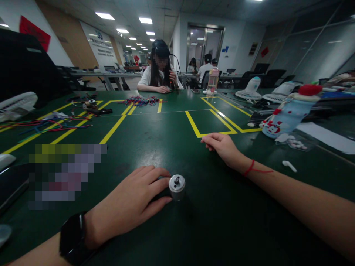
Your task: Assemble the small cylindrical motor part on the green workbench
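Note:
A small silver metal cylinder point(176, 187) with a short shaft on top stands upright on the green table point(177, 136) close in front of me. My left hand point(133, 201), with a black watch on its wrist, lies palm down beside it, the fingertips touching the cylinder's left side. My right hand point(223, 147) rests farther out on the table with the fingers curled loosely and nothing in it, near the corner of a yellow tape rectangle point(212, 123). A red string is tied round that wrist.
Bundles of coloured wires point(50, 125) lie at the left and more wires point(141, 100) at the far middle, where a person sits working. A snowman-patterned bottle point(285, 114), white paper point(327, 136), small white parts point(290, 166) and fans point(251, 90) stand at the right.

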`<state>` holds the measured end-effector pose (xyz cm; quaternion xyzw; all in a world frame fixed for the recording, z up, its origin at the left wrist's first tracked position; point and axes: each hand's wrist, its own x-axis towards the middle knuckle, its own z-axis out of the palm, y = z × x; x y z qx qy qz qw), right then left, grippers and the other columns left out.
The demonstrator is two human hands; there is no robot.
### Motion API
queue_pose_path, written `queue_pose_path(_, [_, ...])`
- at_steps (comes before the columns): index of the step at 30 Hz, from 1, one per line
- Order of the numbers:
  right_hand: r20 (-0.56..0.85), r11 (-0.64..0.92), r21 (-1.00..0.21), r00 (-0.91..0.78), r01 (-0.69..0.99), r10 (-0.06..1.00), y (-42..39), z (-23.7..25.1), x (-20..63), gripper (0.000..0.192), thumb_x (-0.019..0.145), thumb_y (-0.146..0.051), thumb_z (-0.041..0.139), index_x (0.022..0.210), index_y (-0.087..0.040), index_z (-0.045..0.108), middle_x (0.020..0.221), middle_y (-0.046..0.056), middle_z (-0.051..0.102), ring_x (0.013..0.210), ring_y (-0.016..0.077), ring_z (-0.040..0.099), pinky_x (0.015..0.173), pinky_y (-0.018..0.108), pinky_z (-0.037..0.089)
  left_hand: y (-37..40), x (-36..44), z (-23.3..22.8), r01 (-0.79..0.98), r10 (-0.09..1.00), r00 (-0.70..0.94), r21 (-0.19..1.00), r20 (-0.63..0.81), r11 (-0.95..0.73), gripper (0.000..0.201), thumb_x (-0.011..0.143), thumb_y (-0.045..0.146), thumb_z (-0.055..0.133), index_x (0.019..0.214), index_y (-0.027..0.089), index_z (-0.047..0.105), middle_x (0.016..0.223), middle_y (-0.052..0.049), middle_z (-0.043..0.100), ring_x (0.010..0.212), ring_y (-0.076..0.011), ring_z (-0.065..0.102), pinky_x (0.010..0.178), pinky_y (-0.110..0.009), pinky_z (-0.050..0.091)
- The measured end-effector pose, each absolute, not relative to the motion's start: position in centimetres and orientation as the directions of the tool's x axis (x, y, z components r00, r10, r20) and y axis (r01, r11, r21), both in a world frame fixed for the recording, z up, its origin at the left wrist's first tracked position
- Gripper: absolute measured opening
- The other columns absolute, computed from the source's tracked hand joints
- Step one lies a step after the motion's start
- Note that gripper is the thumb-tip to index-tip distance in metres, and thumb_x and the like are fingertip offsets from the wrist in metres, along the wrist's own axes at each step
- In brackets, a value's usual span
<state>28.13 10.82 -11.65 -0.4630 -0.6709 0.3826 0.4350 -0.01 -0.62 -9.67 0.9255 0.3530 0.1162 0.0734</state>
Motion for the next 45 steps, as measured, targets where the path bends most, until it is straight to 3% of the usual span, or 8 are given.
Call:
queue_pose_path(9, [0.206,0.374,-0.83,-0.396,0.413,0.895,7.9,-10.1,26.0,0.022,0.082,-0.034,0.065,0.078,-0.013,0.07,0.069,0.001,0.061,0.062,0.0123,0.05,0.059,0.027,0.038,-0.6,-0.1,-9.3,0.644,0.677,0.723,0.221,0.135,-0.732,0.023,0.096,0.027,0.053,0.119,0.026,0.055,0.12,-0.006,0.057,0.102,-0.0263,0.055,0.087,-0.045,0.045])
queue_pose_path(17, [0.401,0.691,-0.688,-0.678,0.221,0.616,3.6,-8.1,22.9,0.015,0.084,-0.028,0.067,0.094,-0.016,0.068,0.093,0.004,0.062,0.084,0.0139,0.057,0.076,0.027,0.046,0.6,-0.3,-10.6,0.625,0.653,0.733,0.192,0.191,-0.757,0.019,0.095,0.028,0.054,0.113,0.023,0.059,0.111,-0.007,0.059,0.095,-0.0254,0.056,0.082,-0.042,0.046])
queue_pose_path(22, [0.447,0.677,-0.703,-0.605,0.219,0.659,3.1,-7.5,23.1,0.008,0.085,-0.024,0.066,0.089,-0.018,0.068,0.091,0.003,0.06,0.081,0.0131,0.056,0.073,0.027,0.046,0.2,-0.2,-10.5,0.619,0.648,0.734,0.192,0.203,-0.761,0.022,0.095,0.029,0.055,0.115,0.024,0.059,0.11,-0.007,0.06,0.093,-0.0248,0.057,0.081,-0.041,0.046])
queue_pose_path(27, [0.28,0.655,-0.717,-0.763,0.237,0.583,5.0,-7.2,25.0,0.01,0.083,-0.026,0.07,0.088,-0.017,0.072,0.09,0.003,0.062,0.082,0.0131,0.058,0.075,0.027,0.045,-0.2,-0.5,-9.8,0.633,0.665,0.724,0.209,0.183,-0.746,0.022,0.094,0.028,0.056,0.116,0.025,0.059,0.115,-0.006,0.06,0.097,-0.025,0.058,0.084,-0.04,0.046])
queue_pose_path(33, [0.114,0.774,-0.555,-0.895,0.304,0.432,6.9,-9.6,26.5,0.015,0.08,-0.036,0.073,0.09,-0.025,0.077,0.094,0.002,0.059,0.087,0.0148,0.055,0.081,0.031,0.04,0.4,0.0,-10.4,0.636,0.669,0.727,0.214,0.154,-0.741,0.024,0.095,0.027,0.054,0.118,0.026,0.057,0.118,-0.005,0.059,0.101,-0.0253,0.056,0.086,-0.042,0.045])
queue_pose_path(38, [0.113,0.793,-0.532,-0.904,0.296,0.413,7.0,-10.0,27.0,0.015,0.08,-0.036,0.073,0.092,-0.027,0.077,0.094,0.001,0.057,0.087,0.015,0.054,0.082,0.032,0.038,0.7,0.7,-10.8,0.635,0.665,0.73,0.203,0.158,-0.745,0.024,0.094,0.026,0.055,0.118,0.026,0.058,0.117,-0.006,0.06,0.1,-0.0256,0.057,0.085,-0.042,0.047])
queue_pose_path(41, [0.109,0.744,-0.607,-0.898,0.281,0.427,7.0,-9.5,27.4,0.02,0.079,-0.033,0.074,0.096,-0.024,0.076,0.097,0.002,0.058,0.087,0.0148,0.055,0.08,0.031,0.041,0.6,0.8,-10.8,0.635,0.663,0.729,0.194,0.17,-0.747,0.024,0.094,0.026,0.056,0.118,0.025,0.059,0.116,-0.006,0.06,0.1,-0.0253,0.058,0.086,-0.041,0.048])
queue_pose_path(45, [0.185,0.558,-0.777,-0.741,0.292,0.645,8.2,-9.5,28.1,0.021,0.082,-0.034,0.07,0.095,-0.018,0.075,0.094,0.004,0.062,0.082,0.0142,0.058,0.072,0.027,0.045,0.3,0.5,-10.8,0.635,0.666,0.724,0.204,0.18,-0.745,0.024,0.094,0.026,0.056,0.117,0.025,0.059,0.118,-0.007,0.06,0.1,-0.0255,0.058,0.086,-0.041,0.048])
